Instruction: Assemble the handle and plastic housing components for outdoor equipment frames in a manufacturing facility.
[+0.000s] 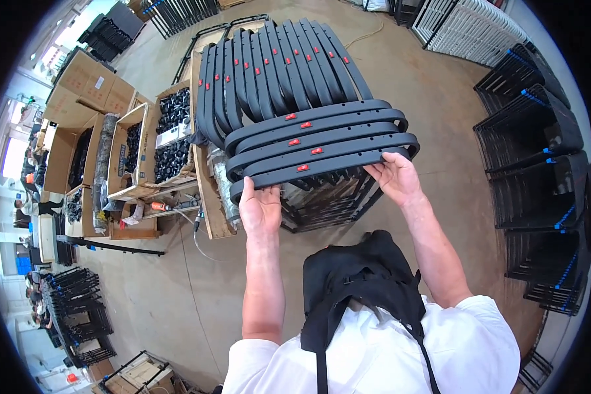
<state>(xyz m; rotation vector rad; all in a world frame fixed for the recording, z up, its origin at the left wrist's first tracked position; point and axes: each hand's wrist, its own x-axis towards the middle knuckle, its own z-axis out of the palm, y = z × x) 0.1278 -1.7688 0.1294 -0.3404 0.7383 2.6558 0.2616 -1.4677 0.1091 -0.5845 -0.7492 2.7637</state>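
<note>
My left hand [261, 207] is closed on the left end of the nearest black curved frame bar [335, 163], thumb up over its front edge. My right hand [395, 177] grips the same bar near its right end, its thumb on top and its fingers partly hidden beneath. This bar has rounded corners, small holes and a red clip [302, 167]. Several like bars lie behind it in a stack [315, 125], crosswise to a longer row of black curved frames [282, 65] that also carry red pieces.
To the left, wooden crates [128, 157] hold small black parts, beside a tall cardboard box [85, 85]. An orange-and-grey power tool [159, 206] lies below them, a hose hanging nearby. Black frames [538, 177] with blue strips are stacked on the right. White racks [469, 29] stand at the back right.
</note>
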